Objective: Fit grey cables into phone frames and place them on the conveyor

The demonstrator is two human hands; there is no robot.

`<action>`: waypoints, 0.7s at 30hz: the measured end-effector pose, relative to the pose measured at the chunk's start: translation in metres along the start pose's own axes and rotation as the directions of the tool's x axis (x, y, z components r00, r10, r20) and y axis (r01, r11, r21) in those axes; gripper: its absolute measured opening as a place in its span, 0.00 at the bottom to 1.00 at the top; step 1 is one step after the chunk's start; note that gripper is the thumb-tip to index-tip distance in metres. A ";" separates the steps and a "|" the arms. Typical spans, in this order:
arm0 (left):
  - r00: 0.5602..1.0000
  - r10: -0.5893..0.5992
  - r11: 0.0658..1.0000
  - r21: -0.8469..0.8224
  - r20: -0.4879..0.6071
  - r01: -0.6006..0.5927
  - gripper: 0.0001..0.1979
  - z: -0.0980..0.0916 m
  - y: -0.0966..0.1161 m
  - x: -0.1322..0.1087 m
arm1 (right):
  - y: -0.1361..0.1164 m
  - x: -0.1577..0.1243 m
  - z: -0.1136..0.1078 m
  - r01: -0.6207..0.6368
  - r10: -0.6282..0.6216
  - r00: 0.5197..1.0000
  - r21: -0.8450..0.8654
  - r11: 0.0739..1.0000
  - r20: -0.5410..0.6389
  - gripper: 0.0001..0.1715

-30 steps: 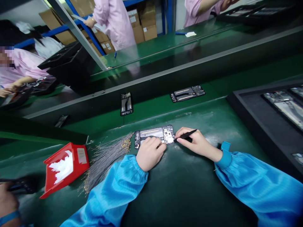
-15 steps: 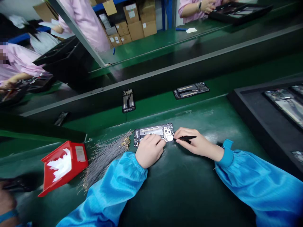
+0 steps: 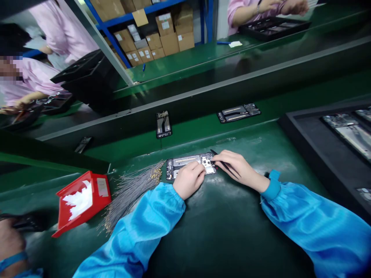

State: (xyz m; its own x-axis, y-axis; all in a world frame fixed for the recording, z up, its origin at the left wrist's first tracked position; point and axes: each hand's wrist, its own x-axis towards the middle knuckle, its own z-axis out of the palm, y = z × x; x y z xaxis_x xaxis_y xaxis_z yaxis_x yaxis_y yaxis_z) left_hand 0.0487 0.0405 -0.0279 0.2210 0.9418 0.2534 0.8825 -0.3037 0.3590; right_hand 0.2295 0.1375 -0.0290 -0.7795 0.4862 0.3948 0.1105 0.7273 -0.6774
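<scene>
An opened phone lies flat on the green bench, its long side running left to right and its circuit board at the right end. My left hand is closed over the phone's near edge, fingers curled, hiding part of its lower middle. Black tweezers are pinched in my right hand at the phone's right end. They slant from upper left to lower right, and my fingers cover part of them. Left of the phone is a fanned bundle of thin grey cables with gold-coloured ends.
A red bin holding white pieces stands at the left. More opened phones lie along the strip behind the bench. At right sits a black tray with phones. Another person's hand is at the left edge; people in pink work beyond the barrier.
My right hand has turned, swinging the tweezers from nearly level to a slant, higher on the phone's right end. My left hand remains on the phone. The camera view has shifted slightly.
</scene>
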 end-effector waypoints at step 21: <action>0.993 0.119 0.979 -0.166 -0.012 -0.119 0.11 0.001 -0.004 -0.010 | 0.005 0.018 0.004 0.089 -0.060 0.977 -0.134 0.987 0.206 0.20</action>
State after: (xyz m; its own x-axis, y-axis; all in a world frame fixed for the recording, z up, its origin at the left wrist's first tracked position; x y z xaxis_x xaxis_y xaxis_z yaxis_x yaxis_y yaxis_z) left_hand 0.0435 0.0328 -0.0329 0.3193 0.8972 0.3051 0.7685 -0.4336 0.4706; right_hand 0.2138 0.1482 -0.0277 -0.8951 0.3314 0.2981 0.1225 0.8259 -0.5504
